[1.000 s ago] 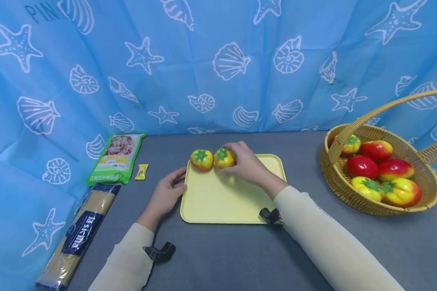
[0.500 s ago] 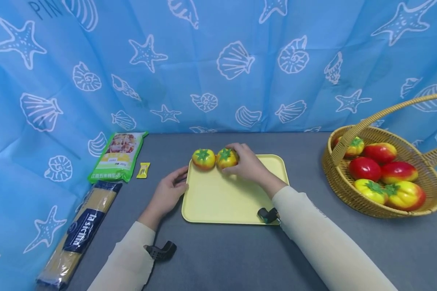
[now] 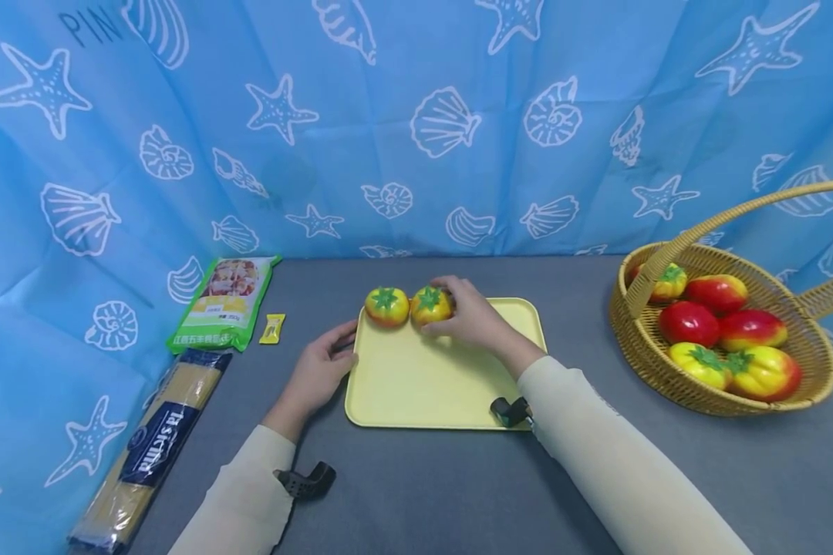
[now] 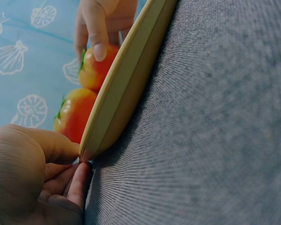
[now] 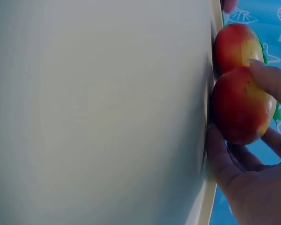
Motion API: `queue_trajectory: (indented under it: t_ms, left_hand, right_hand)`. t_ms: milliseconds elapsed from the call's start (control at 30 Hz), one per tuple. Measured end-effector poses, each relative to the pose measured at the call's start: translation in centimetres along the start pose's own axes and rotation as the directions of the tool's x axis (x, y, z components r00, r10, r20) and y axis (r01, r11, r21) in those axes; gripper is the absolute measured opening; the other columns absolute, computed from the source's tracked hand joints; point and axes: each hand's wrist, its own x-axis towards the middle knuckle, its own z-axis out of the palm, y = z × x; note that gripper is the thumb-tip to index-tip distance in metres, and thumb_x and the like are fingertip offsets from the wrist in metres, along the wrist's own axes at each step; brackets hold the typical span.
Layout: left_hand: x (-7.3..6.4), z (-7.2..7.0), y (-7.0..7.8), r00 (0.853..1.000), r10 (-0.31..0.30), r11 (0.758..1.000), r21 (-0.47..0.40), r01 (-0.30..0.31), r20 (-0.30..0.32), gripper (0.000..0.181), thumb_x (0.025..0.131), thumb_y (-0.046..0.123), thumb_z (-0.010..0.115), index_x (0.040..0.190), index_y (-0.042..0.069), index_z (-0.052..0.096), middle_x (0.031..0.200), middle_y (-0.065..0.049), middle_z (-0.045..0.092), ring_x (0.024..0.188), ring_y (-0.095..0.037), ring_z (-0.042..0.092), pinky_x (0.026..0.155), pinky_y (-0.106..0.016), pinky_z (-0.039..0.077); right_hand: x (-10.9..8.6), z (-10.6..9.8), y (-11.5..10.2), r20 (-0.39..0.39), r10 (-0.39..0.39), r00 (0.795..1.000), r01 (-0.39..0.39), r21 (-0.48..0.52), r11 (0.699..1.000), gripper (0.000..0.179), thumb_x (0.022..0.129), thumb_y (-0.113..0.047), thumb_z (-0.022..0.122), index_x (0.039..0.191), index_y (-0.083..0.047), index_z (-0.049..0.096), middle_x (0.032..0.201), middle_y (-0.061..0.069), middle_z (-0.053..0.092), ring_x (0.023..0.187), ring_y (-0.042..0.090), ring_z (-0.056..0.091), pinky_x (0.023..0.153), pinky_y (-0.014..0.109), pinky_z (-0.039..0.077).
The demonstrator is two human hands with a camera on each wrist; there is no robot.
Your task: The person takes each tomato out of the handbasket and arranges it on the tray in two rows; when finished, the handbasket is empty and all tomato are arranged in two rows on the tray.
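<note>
Two yellow-red toy tomatoes with green star-shaped tops sit side by side at the far left corner of a pale yellow tray [image 3: 416, 385]. My right hand [image 3: 473, 314] holds the right tomato [image 3: 426, 308], with thumb and fingers round its sides; in the right wrist view this tomato [image 5: 241, 105] is against the other one. The left tomato [image 3: 386, 307] has no hand on it. My left hand [image 3: 319, 370] pinches the tray's left rim, its thumb [image 4: 61, 147] at the edge and fingertips [image 4: 82, 180] just below it.
A wicker basket [image 3: 639, 358] with a tall handle stands at the right, holding several toy fruits. Along the left lie a green food packet [image 3: 222, 304], a small yellow wrapped sweet [image 3: 271, 329] and a long pack of spaghetti [image 3: 156, 443]. A blue shell-patterned curtain [image 3: 361, 116] hangs behind.
</note>
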Motion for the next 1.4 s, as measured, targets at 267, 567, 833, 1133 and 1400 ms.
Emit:
queue_trajectory:
  t_ms: [267,567,833,1133,1400]
  left_hand:
    - [0.0,0.0,0.0,1.000,-0.001,1.000,-0.006,0.001,0.000,0.058,0.107,0.003,0.064,0.163,0.004,0.049,0.154,-0.020,0.057,0.136,-0.036,0.061,0.110,-0.046,0.053]
    - [-0.2,0.1,0.3,1.000,-0.014,1.000,-0.004,0.014,0.002,0.058,0.107,0.004,0.064,0.164,0.005,0.049,0.155,-0.019,0.057,0.136,-0.035,0.061,0.110,-0.047,0.053]
    - [-0.3,0.2,0.4,1.000,-0.013,1.000,-0.010,0.013,0.005,0.059,0.107,0.004,0.064,0.164,0.005,0.048,0.155,-0.020,0.057,0.136,-0.036,0.061,0.109,-0.047,0.054]
    - [-0.3,0.2,0.2,1.000,-0.006,1.000,-0.010,0.006,0.004,0.059,0.107,0.003,0.064,0.164,0.004,0.048,0.155,-0.020,0.056,0.136,-0.036,0.061,0.109,-0.046,0.054]
    - [-0.2,0.2,0.2,1.000,-0.012,1.000,0.000,0.012,0.001,0.058,0.107,0.004,0.065,0.164,0.005,0.049,0.155,-0.019,0.057,0.137,-0.035,0.061,0.111,-0.047,0.052]
  right_hand:
    - [-0.6,-1.4,0.0,0.034,-0.054,0.998,0.052,0.056,0.997,0.093,0.090,-0.027,0.093,0.165,-0.008,0.042,0.153,0.020,0.047,0.138,0.039,0.051,0.116,0.052,0.046]
    - [-2.8,-3.8,-1.0,-0.017,-0.115,0.993,0.116,0.184,0.976,0.072,0.103,-0.035,0.078,0.163,-0.013,0.045,0.157,0.023,0.049,0.140,0.043,0.052,0.112,0.062,0.046]
    - [-4.8,-5.1,-2.2,-0.028,-0.180,0.983,0.181,0.294,0.939,0.056,0.113,-0.028,0.062,0.162,-0.007,0.045,0.151,0.021,0.053,0.133,0.040,0.057,0.102,0.059,0.056]
    - [-7.9,-6.4,-3.0,-0.037,-0.274,0.961,0.270,0.343,0.900,0.052,0.117,-0.027,0.046,0.161,0.002,0.044,0.152,0.023,0.053,0.140,0.045,0.053,0.100,0.050,0.057]
    - [-10.9,-7.5,-3.1,-0.050,-0.402,0.914,0.390,0.379,0.839,0.050,0.119,-0.020,0.034,0.157,0.011,0.042,0.149,0.029,0.052,0.133,0.045,0.055,0.096,0.041,0.060]
